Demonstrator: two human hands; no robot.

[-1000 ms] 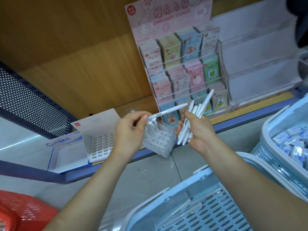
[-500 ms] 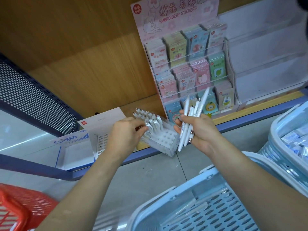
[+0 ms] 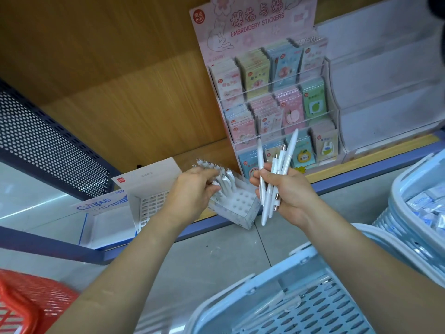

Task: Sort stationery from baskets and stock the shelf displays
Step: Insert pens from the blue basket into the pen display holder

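A clear pen holder [image 3: 240, 208] with a grid of holes sits tilted at the shelf's front edge, with several white pens [image 3: 225, 183] standing in its back rows. My left hand [image 3: 192, 194] is at the holder's left side, and its fingertips pinch one white pen [image 3: 216, 186] standing among those rows. Just right of the holder, my right hand [image 3: 291, 196] grips a bunch of white pens [image 3: 277, 172] that fan upward and downward out of the fist.
A pink embroidery-sticker display [image 3: 272, 92] stands behind the holder, an empty white tiered rack [image 3: 385, 97] to its right. A white grid box [image 3: 149, 203] and a Campus tray [image 3: 103, 213] sit left. Light-blue baskets [image 3: 301, 307] [image 3: 419, 203] and a red basket [image 3: 26, 302] stand below.
My left hand carried one white pen from beside the right hand's bunch down to the holder and stood it among the others. The right hand stayed put with its bunch.
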